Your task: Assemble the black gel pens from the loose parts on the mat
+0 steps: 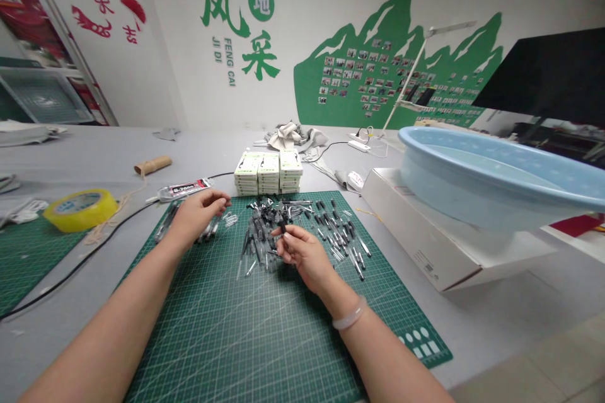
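Note:
My right hand [305,257] pinches a short black pen part [283,226] between thumb and fingers, above the near side of a pile of pen parts [265,230]. I cannot tell whether it is a cap or a grip. To the left, my left hand [201,214] hovers over a row of pens [165,223], its thumb and fingers drawn together; whatever may be in them is hidden. Clear tubes and black-tipped pens [347,236] lie loose at the right of the pile. Everything rests on a green cutting mat [246,340].
Stacked small white boxes [268,167] stand behind the pile. At right, a blue basin [472,182] sits on a white carton [425,239]. Yellow tape [80,210], a black cable [80,264], a bamboo-like tube [152,165] and a labelled plastic packet [184,189] lie at left.

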Motion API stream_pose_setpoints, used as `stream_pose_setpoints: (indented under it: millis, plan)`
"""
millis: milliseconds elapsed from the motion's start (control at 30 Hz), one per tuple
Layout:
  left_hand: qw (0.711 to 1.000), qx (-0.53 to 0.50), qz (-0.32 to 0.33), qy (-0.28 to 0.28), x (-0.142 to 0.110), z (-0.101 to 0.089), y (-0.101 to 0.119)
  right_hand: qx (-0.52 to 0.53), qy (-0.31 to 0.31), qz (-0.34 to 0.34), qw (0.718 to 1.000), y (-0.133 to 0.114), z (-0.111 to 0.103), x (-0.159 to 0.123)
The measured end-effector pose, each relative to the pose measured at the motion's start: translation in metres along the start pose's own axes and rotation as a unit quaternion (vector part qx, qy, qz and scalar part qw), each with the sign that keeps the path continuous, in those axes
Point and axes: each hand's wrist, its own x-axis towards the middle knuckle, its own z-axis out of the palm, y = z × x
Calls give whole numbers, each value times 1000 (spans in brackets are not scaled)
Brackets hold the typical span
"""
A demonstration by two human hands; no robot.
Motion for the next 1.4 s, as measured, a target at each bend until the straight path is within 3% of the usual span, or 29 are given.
stream_pose_setpoints:
  millis: [133,267,400,533,800,967,1100,1400]
  plan:
    - [976,211,50,-21,-1,13,-15,-3,1,1,1000,1,0,0]
    - [907,393,148,-37,-14,40,-24,-6,0,-1,1000,0,-1,0]
    - [866,481,133,-37,-28,60,-30,-9,0,-6,1000,-1,-1,0]
    - [877,461,118,-62,-39,74,-26,-13,4,-6,1000,-1,-1,0]
    - [947,302,96,-62,-56,104,-19,-18,23,-5,1000,-2,-1,1]
    - [965,231,100,-68,-47,99,-25,-18,19,-8,1000,-2,-2,1]
    - [969,233,64,-45,-40,91,-29,-17,19,-8,1000,-2,-2,1]
    - [963,263,47,-19,-25,78,-46,-21,24,-6,999,-3,-1,1]
